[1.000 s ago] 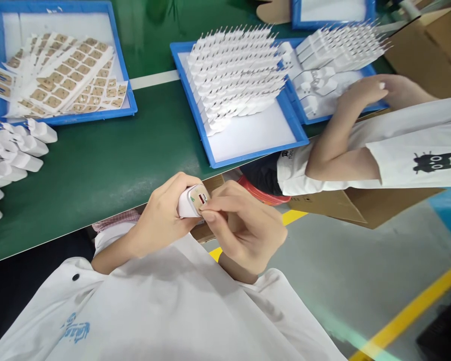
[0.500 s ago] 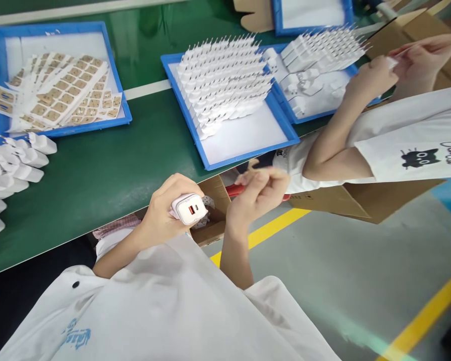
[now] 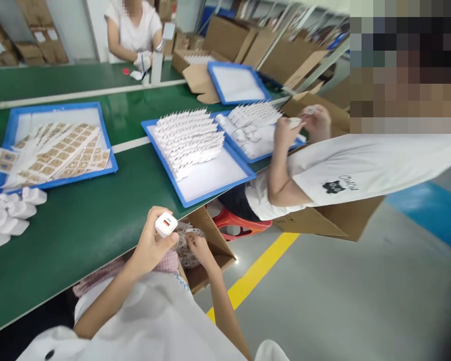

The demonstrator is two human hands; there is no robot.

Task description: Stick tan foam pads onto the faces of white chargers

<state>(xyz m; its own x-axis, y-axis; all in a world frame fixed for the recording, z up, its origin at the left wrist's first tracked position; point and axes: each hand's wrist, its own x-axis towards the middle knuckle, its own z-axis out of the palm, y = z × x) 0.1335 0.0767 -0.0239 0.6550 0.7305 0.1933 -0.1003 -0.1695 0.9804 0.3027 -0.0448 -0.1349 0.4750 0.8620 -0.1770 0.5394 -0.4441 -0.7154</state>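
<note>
My left hand (image 3: 153, 245) is closed around a white charger (image 3: 166, 224), whose port face with a red slot points up towards me. Down to the right, my right hand (image 3: 199, 249) is at the open carton (image 3: 210, 228) beside the table edge. Its fingers are curled together close to a speckled, crumpled material (image 3: 186, 255) inside. I cannot make out whether anything is between them. The nearest tray (image 3: 195, 189) is blue, with rows of white chargers (image 3: 188, 138) standing prongs up.
Sticker sheets (image 3: 65, 150) lie in another blue tray (image 3: 113, 160) at left, near loose white chargers (image 3: 13, 215). To the right, a co-worker's hands (image 3: 285, 133) hold a small white piece over a further tray. A red stool (image 3: 244, 228) stands below. Another person (image 3: 133, 32) works across the table.
My right hand has gone from a raised pinch down to the carton. My left hand still grips the charger. The view has tilted up, showing the far side of the table.
</note>
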